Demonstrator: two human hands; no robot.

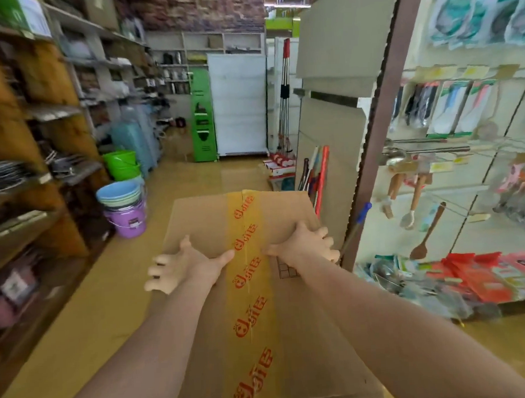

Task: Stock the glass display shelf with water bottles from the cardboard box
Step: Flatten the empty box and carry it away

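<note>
Fingers (156, 274) of the left hand (188, 263) splay wide and hook over the left edge of the cardboard box (259, 289), thumb laid flat on the top; the right hand (304, 245) mirrors it, fingers spread and wrapped over the right edge, thumb on the lid, so both hands grasp the box between them. Box is held out in front of the person at mid-aisle height, above the yellow-tan floor (89, 326), top face up, flaps closed. It is plain brown corrugated card, sealed along the centre seam with a wide strip of yellow tape (249, 289) carrying repeated red printed script; characters are blurred, cannot read them. A small black printed grid mark (285, 268) sits on the lid just under the right hand, text not legible. Left of the aisle, brown wooden shelving (27, 149) holds blurred goods. Right, a white pegboard display (449, 175) hangs packaged items, wooden-handled utensils and steel ladles, with yellow price tags too blurred to read. Far end: a white panelled cabinet (239, 103) and beside it a green stand (203, 114) with dark graphics, wording unreadable. Mops with red-topped handles (285, 86) lean near the white cabinet. On the floor at left, green buckets (123, 165), then a stack of blue basins on a purple bucket (126, 213) with a small dark label, unreadable.
</note>
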